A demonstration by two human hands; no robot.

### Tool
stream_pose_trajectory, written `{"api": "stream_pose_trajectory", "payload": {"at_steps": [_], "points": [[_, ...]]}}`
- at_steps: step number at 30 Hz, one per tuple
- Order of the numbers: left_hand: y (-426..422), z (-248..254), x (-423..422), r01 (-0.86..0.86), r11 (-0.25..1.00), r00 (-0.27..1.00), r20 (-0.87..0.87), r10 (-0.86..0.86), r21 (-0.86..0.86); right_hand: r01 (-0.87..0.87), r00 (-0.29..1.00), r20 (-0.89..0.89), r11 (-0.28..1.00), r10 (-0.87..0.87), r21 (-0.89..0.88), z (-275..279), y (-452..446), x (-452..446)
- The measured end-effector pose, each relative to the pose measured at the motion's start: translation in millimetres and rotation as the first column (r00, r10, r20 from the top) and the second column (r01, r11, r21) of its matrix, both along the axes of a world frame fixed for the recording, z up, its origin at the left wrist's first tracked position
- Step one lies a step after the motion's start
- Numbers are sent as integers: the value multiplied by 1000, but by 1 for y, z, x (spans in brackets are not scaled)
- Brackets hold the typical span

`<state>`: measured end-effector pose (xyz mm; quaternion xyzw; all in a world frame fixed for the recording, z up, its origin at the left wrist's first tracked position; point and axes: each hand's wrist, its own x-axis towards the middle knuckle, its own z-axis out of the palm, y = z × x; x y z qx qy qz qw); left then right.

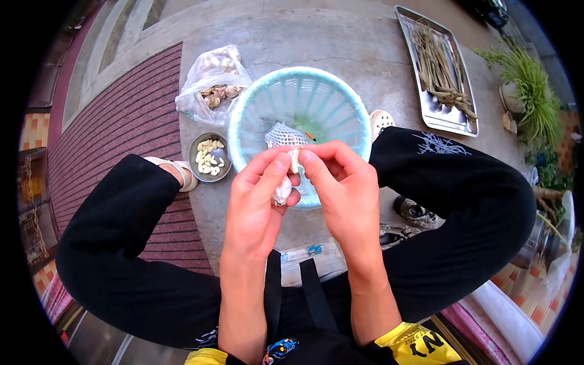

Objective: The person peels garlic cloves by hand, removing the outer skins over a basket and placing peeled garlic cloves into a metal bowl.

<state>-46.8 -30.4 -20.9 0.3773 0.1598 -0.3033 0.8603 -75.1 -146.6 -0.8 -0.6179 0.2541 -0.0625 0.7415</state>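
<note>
Both hands meet over a light blue plastic basket (240, 100) between my knees. My left hand (258, 188) is closed around a whitish piece of garlic (283, 191) in its curled fingers. A garlic clove (294, 160) in pale skin stands pinched between the two hands' fingertips. My right hand (337, 182) grips that clove from the right with thumb and forefinger. Inside the basket lie a white foam net (285, 135) and a small orange-brown scrap (310, 136). Left of the basket, a metal bowl (196, 165) holds several peeled cloves (210, 157).
A clear plastic bag (188, 100) with garlic in it lies behind the bowl. At the back right, a metal tray (447, 125) carries dried stalks (438, 64). A potted plant (529, 91) stands farther right. Shoes (420, 213) sit by my right leg. A ridged red mat (128, 121) covers the left floor.
</note>
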Motion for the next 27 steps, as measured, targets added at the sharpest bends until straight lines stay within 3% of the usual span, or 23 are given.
{"api": "stream_pose_trajectory", "payload": {"at_steps": [5, 8, 10, 13, 15, 18, 22, 27], "points": [[-3, 6, 2, 40, 987, 998, 39, -47, 153, -8, 999, -37, 994, 4, -108, 5, 2, 1], [-1, 2, 2, 35, 993, 999, -9, -35, 111, 20, 996, -82, 992, -31, -124, 2, 2, 1], [1, 1, 3, 22, 999, 995, -95, -24, -23, 55, 992, -106, 989, -70, -137, -5, 1, 0], [-2, 3, 4, -26, 999, 995, -101, 23, -24, 61, 991, -99, 960, -91, -272, -12, 1, -1], [-1, 3, 4, -28, 1000, 996, -89, 27, -11, 49, 998, -5, 865, -60, -499, -10, 2, 0], [-2, 1, 3, -78, 997, 995, -60, 79, 14, -74, 995, 12, 821, 99, -567, 4, 0, 0], [-2, -2, 1, -132, 985, 991, 29, 130, 107, -103, 984, 75, 852, 164, -513, 7, 3, 0], [-2, -6, 0, -164, 979, 984, 88, 155, 117, -75, 968, 116, 702, 221, -708, -3, 3, 0]]}}
